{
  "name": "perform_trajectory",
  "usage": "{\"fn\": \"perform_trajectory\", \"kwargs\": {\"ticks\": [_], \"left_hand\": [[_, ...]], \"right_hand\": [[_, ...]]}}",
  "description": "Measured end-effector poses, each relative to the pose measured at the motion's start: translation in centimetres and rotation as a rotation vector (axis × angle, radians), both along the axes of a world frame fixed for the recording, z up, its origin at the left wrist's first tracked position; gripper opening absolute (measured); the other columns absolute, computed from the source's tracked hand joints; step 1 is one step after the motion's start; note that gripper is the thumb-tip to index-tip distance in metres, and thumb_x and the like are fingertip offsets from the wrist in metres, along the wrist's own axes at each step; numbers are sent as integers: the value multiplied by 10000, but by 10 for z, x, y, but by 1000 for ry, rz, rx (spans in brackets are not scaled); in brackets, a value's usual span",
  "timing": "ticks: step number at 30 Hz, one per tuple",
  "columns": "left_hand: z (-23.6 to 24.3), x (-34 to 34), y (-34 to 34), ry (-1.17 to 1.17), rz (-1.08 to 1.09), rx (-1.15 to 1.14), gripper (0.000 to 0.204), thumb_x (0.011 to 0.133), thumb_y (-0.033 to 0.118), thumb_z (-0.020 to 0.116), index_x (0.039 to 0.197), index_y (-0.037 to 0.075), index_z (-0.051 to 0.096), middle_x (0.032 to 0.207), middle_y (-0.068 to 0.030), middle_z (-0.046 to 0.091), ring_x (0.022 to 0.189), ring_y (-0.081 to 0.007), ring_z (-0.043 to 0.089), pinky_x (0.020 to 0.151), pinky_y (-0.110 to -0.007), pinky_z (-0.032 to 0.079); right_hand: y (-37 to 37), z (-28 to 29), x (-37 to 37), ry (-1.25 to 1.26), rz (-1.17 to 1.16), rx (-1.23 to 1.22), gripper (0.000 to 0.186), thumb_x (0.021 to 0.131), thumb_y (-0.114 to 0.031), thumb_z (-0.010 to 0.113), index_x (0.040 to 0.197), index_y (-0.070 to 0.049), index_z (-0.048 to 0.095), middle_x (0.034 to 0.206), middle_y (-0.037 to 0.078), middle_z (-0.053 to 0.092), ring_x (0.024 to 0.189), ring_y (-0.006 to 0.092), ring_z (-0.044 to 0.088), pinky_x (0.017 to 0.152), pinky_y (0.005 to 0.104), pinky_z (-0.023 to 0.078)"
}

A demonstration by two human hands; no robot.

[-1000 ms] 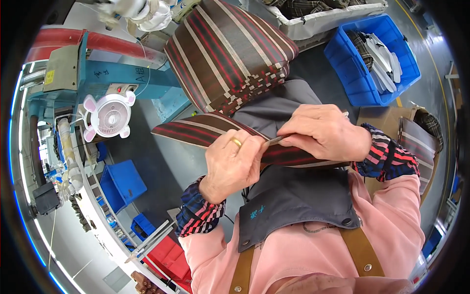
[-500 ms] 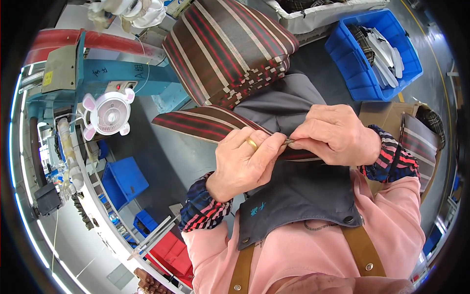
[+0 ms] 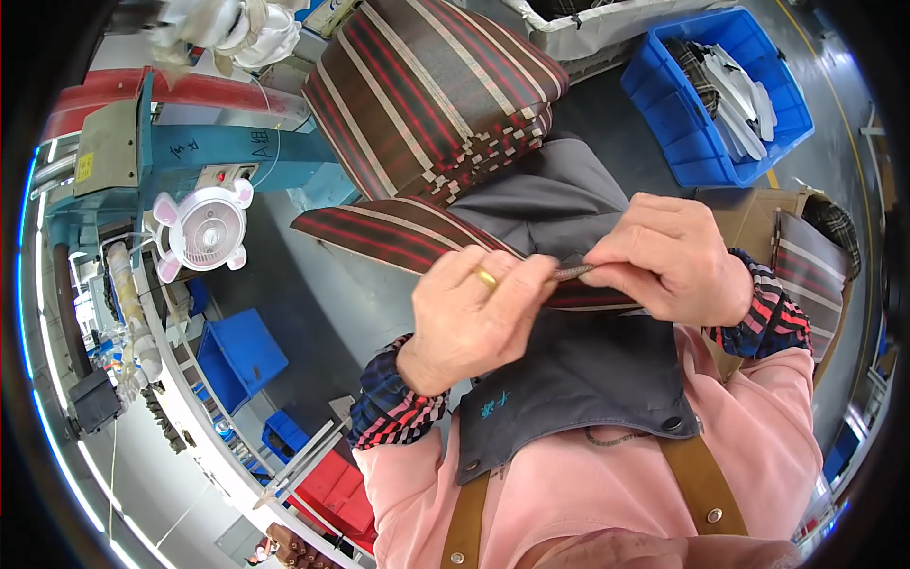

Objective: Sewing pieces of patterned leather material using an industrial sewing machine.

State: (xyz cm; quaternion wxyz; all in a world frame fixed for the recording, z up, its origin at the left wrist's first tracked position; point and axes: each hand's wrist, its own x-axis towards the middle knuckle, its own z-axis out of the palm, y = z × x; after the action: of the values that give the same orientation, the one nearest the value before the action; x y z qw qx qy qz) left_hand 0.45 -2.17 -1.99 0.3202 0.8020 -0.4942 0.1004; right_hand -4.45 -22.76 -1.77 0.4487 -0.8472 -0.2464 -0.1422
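Now the left hand [image 3: 474,322] and right hand [image 3: 668,256] have drawn closer over the lap, both pinched shut on the striped fabric piece's [image 3: 398,237] folded edge (stacked striped pieces [image 3: 427,95] lie just beyond), so the fold looks tighter.

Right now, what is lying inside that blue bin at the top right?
The blue bin holds flat white pieces and some plaid fabric. Anything beneath them is covered.
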Motion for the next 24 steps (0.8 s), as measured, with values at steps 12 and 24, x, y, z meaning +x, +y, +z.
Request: {"fn": "perform_trajectory", "kwargs": {"ticks": [12, 24], "left_hand": [[3, -1, -10, 57, -58, -53, 224, 567, 24, 672, 766, 71, 581, 607, -13, 500, 475, -163, 445, 439, -260, 359], [-4, -4, -9, 83, -52, -76, 201, 588, 28, 677, 751, 71, 568, 576, -17, 460, 452, -166, 405, 425, -268, 330]], "right_hand": [[-2, 8, -1, -11, -23, -46, 199, 665, -136, 706, 772, -51, 562, 655, 65, 521, 589, 232, 521, 509, 306, 417], [-19, 10, -13, 59, -11, -7, 208, 664, -137, 731, 810, -44, 616, 719, 47, 569, 584, 195, 493, 503, 283, 373]]}}
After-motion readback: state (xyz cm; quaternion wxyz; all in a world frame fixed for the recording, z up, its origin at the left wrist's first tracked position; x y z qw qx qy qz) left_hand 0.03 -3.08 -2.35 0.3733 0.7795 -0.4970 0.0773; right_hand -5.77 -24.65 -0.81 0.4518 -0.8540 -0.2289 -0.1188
